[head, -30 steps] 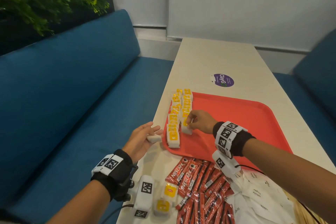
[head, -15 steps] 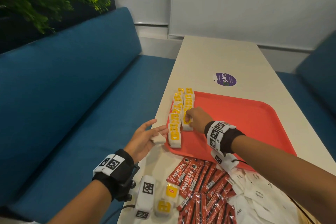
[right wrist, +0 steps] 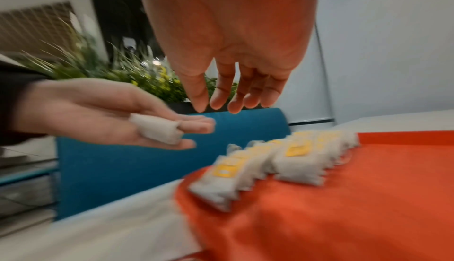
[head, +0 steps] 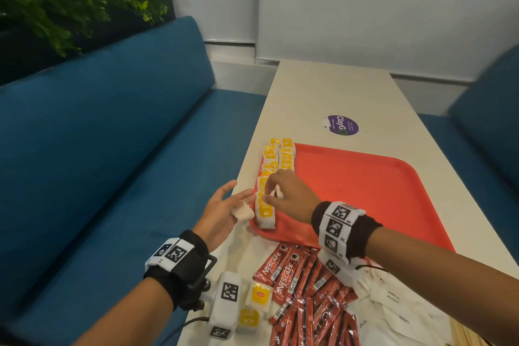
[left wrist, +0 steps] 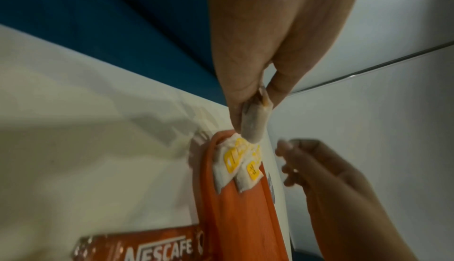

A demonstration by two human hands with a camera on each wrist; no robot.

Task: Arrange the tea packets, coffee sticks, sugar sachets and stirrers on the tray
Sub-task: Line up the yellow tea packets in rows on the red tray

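Observation:
An orange-red tray lies on the table, with two rows of white, yellow-labelled tea packets along its left rim. My left hand hovers by the tray's near-left corner and pinches one tea packet between its fingers; the wrist views show that same packet. My right hand hangs over the near end of the rows, fingers loose and empty. Red coffee sticks, white sugar sachets and wooden stirrers lie on the table in front of the tray.
Two loose tea packets lie beside the coffee sticks near the table's left edge. A purple sticker sits beyond the tray. Blue benches flank the table, and plants stand behind the left one.
My right hand has left the second row of packets and drawn left and nearer, towards my left hand. The left hand has kept its packet by the tray corner.

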